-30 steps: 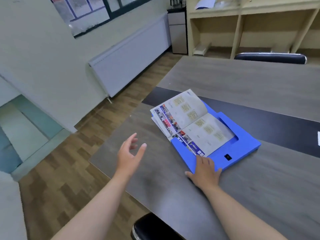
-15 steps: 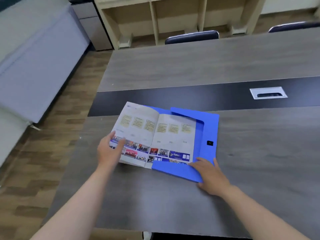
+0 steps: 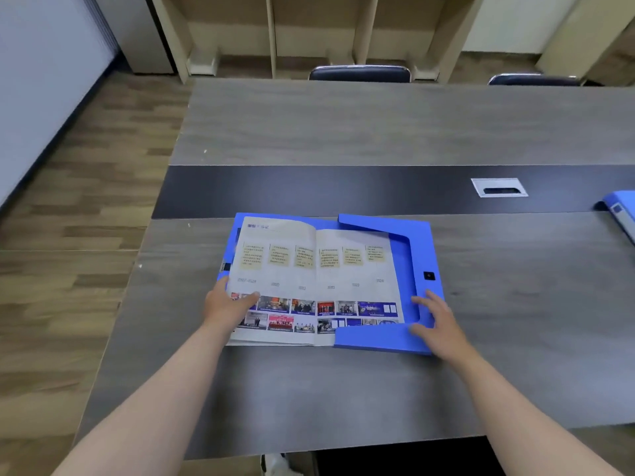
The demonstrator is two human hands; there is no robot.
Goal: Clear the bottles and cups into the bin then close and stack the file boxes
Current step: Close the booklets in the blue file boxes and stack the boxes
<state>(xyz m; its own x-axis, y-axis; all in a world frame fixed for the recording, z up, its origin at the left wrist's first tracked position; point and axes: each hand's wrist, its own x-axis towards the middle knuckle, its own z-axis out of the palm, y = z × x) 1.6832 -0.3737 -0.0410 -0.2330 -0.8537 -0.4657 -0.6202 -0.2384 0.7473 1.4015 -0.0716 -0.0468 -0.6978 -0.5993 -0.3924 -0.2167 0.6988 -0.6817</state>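
Both arms reach in from the near edge of the desk. The left hand lies on the left page of an open booklet, thumb stretched across the row of photographs and fingers at the page's outer edge. Whether those fingers curl under the paper cannot be told. The right hand is released and flat, fingers spread, pressing on the near right corner of the blue file box.

The file box lies open and flat on the near half of the desk, toward its left end, just this side of the dark strip that runs across the middle. The booklet sits inside it and covers most of it. A blue flap overlaps the right page along its far and right sides, and another blue flap covers the near right corner. A small black clasp sits on the right flap.

The pages carry a blue heading at top left, rows of yellow note blocks and small figures under them, all too blurred to read.

A second blue file box shows at the right edge, near a silver cable port in the strip. Two dark chairs stand at the far edge.
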